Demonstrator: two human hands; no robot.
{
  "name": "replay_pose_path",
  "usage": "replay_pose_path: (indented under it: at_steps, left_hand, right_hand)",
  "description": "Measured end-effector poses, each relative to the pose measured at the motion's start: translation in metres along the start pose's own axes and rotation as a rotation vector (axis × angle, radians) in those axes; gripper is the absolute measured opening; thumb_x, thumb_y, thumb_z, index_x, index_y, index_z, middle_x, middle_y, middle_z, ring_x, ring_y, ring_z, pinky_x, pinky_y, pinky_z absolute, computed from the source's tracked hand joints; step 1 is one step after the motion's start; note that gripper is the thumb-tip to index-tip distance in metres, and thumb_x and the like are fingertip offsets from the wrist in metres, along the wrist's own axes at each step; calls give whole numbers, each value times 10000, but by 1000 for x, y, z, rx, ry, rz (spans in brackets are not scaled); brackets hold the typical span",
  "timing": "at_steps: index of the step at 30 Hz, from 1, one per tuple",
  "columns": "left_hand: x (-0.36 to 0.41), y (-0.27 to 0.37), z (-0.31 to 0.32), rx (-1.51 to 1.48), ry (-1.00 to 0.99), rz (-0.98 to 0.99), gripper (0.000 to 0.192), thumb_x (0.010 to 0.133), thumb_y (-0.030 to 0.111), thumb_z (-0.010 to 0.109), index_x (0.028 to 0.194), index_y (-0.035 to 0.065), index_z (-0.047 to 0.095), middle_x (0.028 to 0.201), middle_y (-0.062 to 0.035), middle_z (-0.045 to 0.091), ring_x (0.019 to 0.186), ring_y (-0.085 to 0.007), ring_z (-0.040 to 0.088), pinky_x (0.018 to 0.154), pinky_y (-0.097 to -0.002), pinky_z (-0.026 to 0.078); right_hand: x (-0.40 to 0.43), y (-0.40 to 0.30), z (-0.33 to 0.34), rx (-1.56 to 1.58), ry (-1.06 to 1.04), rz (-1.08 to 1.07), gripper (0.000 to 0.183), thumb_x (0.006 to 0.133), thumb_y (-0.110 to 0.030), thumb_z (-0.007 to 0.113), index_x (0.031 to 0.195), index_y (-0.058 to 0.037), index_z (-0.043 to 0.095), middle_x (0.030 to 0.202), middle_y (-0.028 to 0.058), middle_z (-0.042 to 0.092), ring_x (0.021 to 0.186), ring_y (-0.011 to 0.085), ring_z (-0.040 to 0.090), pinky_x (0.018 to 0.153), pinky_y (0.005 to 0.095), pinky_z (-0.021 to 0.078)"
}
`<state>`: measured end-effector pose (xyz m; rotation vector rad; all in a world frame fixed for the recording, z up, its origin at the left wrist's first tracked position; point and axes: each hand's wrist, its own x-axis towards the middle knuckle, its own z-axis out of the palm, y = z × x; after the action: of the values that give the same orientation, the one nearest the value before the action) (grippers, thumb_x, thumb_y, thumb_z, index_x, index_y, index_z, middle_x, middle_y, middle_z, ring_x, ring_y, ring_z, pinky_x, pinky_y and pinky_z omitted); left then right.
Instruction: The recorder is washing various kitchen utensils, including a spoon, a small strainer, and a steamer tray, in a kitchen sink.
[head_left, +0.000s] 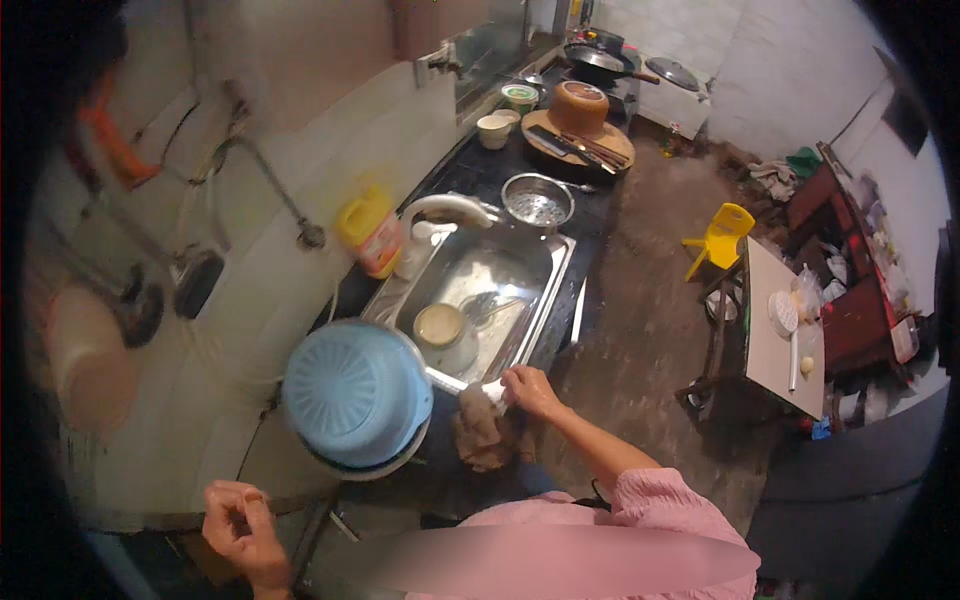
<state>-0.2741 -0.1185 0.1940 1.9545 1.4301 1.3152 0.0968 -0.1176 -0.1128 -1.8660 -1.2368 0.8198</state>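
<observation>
My right hand (531, 390) is at the near right corner of the stainless steel sink (551, 300), fingers bent down at its rim. A crumpled brown cloth (481, 429) lies just beside it on the black counter; whether my fingers grip something there is unclear. Raised at the lower left, away from the counter, my left hand (244, 529) has curled fingers and nothing visible in it. Inside the sink stands a round pale container (439, 325), with what looks like a ladle or spoon (499, 311) next to it. A blue plastic basket (349, 394) sits upside down over a wider vessel left of the sink.
Behind the sink are a faucet (450, 206) and a yellow jug (371, 232). Farther along stand a steel strainer bowl (538, 200), a cleaver (555, 142) on a round board (536, 124), and a wok (596, 56). A yellow chair (726, 232) and small table (769, 337) stand right.
</observation>
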Motion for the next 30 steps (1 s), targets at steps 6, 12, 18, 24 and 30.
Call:
replay_pose_path:
  at_steps: [6, 12, 18, 24, 30]
  left_hand:
    - [5, 6, 82, -57, -47, -229, 305, 881, 112, 437, 591, 20, 412, 550, -62, 498, 467, -82, 419, 424, -234, 320]
    - [14, 19, 135, -227, -19, -152, 468, 953, 300, 369, 599, 9, 469, 544, -58, 521, 444, -90, 407, 420, -223, 303]
    - [21, 18, 189, -360, -9, -299, 485, 956, 320, 381, 592, 16, 484, 548, -51, 524, 445, -96, 413, 435, -230, 317]
    - [30, 10, 235, -190, -19, -356, 422, 939, 223, 414, 582, 9, 482, 525, -51, 511, 435, -105, 435, 448, -245, 360]
    - [54, 1, 350, -223, -32, -508, 312, 895, 139, 446, 635, -10, 532, 548, -57, 527, 439, -100, 481, 423, -222, 392]
  right_hand:
    - [47, 48, -60, -159, 47, -75, 308, 868, -243, 487, 737, 13, 598, 610, 100, 616, 547, 199, 631, 550, 322, 491]
    - [85, 63, -120, -148, 61, -57, 172, 814, -126, 537, 866, 18, 616, 696, 110, 628, 591, 195, 625, 592, 314, 498]
    - [89, 60, -166, 92, 67, -204, 379, 738, -8, 577, 1109, -85, 560, 917, 102, 616, 784, 198, 607, 697, 321, 512]
    - [190, 112, -243, 275, 179, 76, 226, 793, -50, 516, 1001, -6, 593, 736, 82, 619, 610, 126, 598, 530, 258, 525]
    - [327, 153, -319, 162, 430, 36, 229, 847, -206, 575, 939, 1, 603, 761, 72, 611, 589, 142, 592, 479, 280, 516]
